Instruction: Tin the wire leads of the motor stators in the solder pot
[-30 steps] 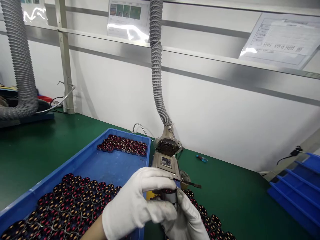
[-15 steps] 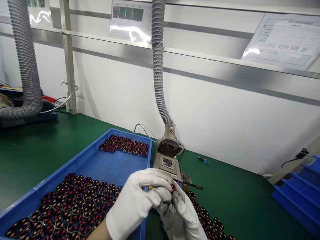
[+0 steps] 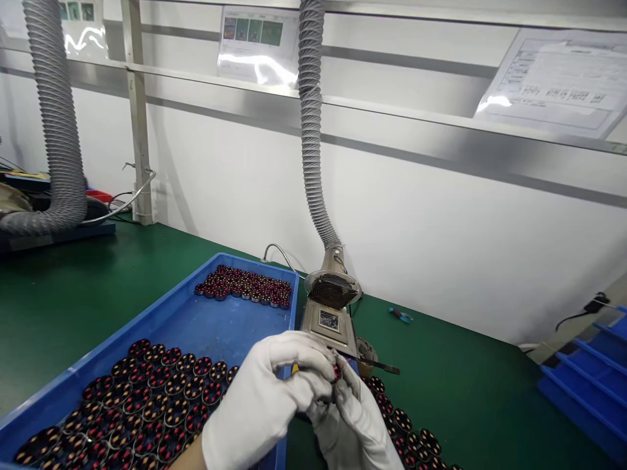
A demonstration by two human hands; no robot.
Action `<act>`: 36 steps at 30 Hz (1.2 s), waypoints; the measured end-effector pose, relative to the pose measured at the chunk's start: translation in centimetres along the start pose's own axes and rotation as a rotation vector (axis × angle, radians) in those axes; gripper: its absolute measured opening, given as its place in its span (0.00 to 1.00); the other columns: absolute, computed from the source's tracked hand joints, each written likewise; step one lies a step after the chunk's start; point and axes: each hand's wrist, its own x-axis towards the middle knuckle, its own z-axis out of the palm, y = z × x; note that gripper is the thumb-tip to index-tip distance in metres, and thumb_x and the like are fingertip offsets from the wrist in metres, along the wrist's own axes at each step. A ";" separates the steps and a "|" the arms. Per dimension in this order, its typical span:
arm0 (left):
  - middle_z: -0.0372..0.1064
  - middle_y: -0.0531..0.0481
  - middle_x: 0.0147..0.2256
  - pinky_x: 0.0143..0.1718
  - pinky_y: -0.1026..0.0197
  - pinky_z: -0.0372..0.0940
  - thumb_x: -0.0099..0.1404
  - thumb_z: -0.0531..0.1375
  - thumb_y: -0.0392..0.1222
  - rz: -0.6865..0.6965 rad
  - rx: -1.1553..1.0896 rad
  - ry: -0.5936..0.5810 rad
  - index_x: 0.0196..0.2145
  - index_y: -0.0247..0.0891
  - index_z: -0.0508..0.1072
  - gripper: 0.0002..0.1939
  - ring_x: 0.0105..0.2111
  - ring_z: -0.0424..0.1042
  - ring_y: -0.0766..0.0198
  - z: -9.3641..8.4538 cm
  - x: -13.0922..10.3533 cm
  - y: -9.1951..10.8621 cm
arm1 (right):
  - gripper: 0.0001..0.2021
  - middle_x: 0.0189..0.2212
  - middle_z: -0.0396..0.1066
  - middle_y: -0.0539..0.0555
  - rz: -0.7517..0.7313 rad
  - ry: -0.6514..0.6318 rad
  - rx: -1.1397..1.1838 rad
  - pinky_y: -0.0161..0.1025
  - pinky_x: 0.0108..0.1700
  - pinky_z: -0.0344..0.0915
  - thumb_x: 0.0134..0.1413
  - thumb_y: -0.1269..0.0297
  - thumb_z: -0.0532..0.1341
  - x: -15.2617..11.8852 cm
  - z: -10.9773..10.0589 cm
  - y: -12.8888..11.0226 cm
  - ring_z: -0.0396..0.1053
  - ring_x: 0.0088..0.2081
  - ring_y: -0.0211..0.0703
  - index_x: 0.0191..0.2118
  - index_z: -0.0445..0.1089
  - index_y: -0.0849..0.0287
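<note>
Both hands wear white gloves and meet at the lower middle of the head view. My left hand [image 3: 274, 391] has its fingers bent round a small round part [image 3: 337, 372] with red on it. From the other side my right hand [image 3: 355, 414] pinches the same part, and most of it is hidden by the fingers. Just beyond the hands stands a metal solder pot [image 3: 330, 321] under a round fume hood [image 3: 333, 287]. To the left, a blue tray [image 3: 235, 325] holds many round coils in red and copper colours.
More round coils [image 3: 402, 419] lie right of my hands on the green table [image 3: 470, 378]. A dark flat tool [image 3: 382, 366] sticks out beside the pot. Small pliers [image 3: 400, 316] lie farther back. Blue stacked trays [image 3: 588, 385] stand far right; a grey hose [image 3: 312, 130] hangs above the hood.
The hands have shifted very slightly and turned the small part a little between the fingers. The whole view has moved slightly.
</note>
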 end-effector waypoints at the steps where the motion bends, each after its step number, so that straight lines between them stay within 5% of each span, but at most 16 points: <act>1: 0.73 0.53 0.29 0.32 0.71 0.66 0.46 0.53 0.24 -0.019 -0.043 0.035 0.24 0.38 0.75 0.15 0.31 0.72 0.68 -0.1 0.0 -0.2 | 0.16 0.33 0.77 0.54 -0.001 0.004 0.021 0.43 0.38 0.70 0.33 0.64 0.73 -0.3 0.3 -0.2 0.73 0.31 0.43 0.34 0.75 0.54; 6: 0.76 0.52 0.31 0.29 0.72 0.67 0.51 0.57 0.29 -0.052 -0.064 0.233 0.28 0.39 0.76 0.10 0.27 0.72 0.69 -0.8 0.2 -0.3 | 0.14 0.35 0.77 0.56 0.002 -0.027 0.123 0.46 0.39 0.70 0.38 0.59 0.70 -1.3 0.9 -0.9 0.74 0.33 0.45 0.36 0.75 0.54; 9: 0.75 0.48 0.37 0.33 0.63 0.70 0.50 0.60 0.29 -0.024 0.109 0.009 0.41 0.39 0.74 0.19 0.34 0.74 0.61 -0.4 0.1 -0.3 | 0.12 0.36 0.77 0.54 0.027 -0.042 0.166 0.45 0.41 0.69 0.39 0.57 0.70 -1.3 0.5 -1.0 0.74 0.35 0.45 0.34 0.76 0.52; 11: 0.73 0.49 0.43 0.42 0.58 0.69 0.47 0.61 0.25 0.110 0.263 -0.104 0.46 0.44 0.71 0.28 0.42 0.72 0.59 0.1 -0.1 -0.5 | 0.12 0.36 0.77 0.52 0.043 -0.020 0.177 0.42 0.44 0.68 0.39 0.56 0.70 -1.3 0.4 -1.1 0.73 0.39 0.43 0.34 0.76 0.52; 15: 0.73 0.49 0.43 0.47 0.60 0.66 0.48 0.65 0.25 0.373 0.375 -0.077 0.44 0.44 0.73 0.26 0.44 0.71 0.62 0.2 0.0 -1.4 | 0.13 0.35 0.77 0.52 0.060 0.020 0.155 0.37 0.41 0.69 0.40 0.53 0.68 -1.5 0.1 -0.9 0.72 0.40 0.41 0.34 0.76 0.52; 18: 0.74 0.48 0.41 0.45 0.64 0.66 0.47 0.68 0.29 0.406 0.287 -0.100 0.42 0.41 0.75 0.23 0.41 0.72 0.62 -0.4 0.4 -1.9 | 0.11 0.34 0.77 0.52 0.011 0.065 0.117 0.41 0.37 0.70 0.42 0.54 0.68 -1.4 -0.1 -0.4 0.73 0.38 0.44 0.34 0.75 0.51; 22: 0.76 0.52 0.40 0.44 0.68 0.66 0.49 0.65 0.28 0.288 0.154 -0.081 0.37 0.44 0.78 0.18 0.40 0.73 0.63 -0.5 0.8 -2.0 | 0.11 0.34 0.76 0.53 0.028 0.039 0.138 0.40 0.33 0.70 0.42 0.58 0.68 -1.0 0.5 0.3 0.72 0.33 0.43 0.34 0.75 0.54; 27: 0.77 0.51 0.27 0.36 0.65 0.69 0.49 0.62 0.30 0.103 -0.087 0.110 0.23 0.40 0.79 0.07 0.32 0.74 0.60 0.0 0.7 -1.7 | 0.13 0.33 0.77 0.52 0.104 -0.028 0.261 0.37 0.34 0.70 0.38 0.62 0.71 -1.2 2.0 -0.5 0.74 0.32 0.40 0.35 0.76 0.53; 29: 0.77 0.49 0.29 0.34 0.64 0.69 0.48 0.62 0.31 0.035 -0.129 0.166 0.24 0.39 0.79 0.07 0.33 0.74 0.59 -0.1 0.6 -1.3 | 0.15 0.33 0.78 0.53 0.132 -0.055 0.268 0.35 0.35 0.70 0.36 0.62 0.72 -1.4 2.2 -1.0 0.74 0.32 0.40 0.36 0.76 0.53; 33: 0.75 0.47 0.40 0.37 0.62 0.69 0.41 0.66 0.27 -0.078 -0.064 -0.005 0.37 0.41 0.78 0.22 0.36 0.74 0.57 -0.3 0.4 -0.7 | 0.13 0.37 0.78 0.52 0.090 -0.014 0.267 0.38 0.42 0.69 0.37 0.61 0.72 -1.6 1.4 -0.8 0.74 0.37 0.41 0.34 0.76 0.50; 36: 0.73 0.45 0.44 0.27 0.64 0.69 0.46 0.66 0.32 -0.158 -0.210 -0.092 0.37 0.43 0.78 0.18 0.27 0.74 0.62 -0.3 0.2 -0.6 | 0.15 0.38 0.77 0.51 0.063 -0.004 0.258 0.41 0.42 0.69 0.37 0.57 0.71 -1.3 0.5 0.1 0.73 0.41 0.43 0.37 0.75 0.49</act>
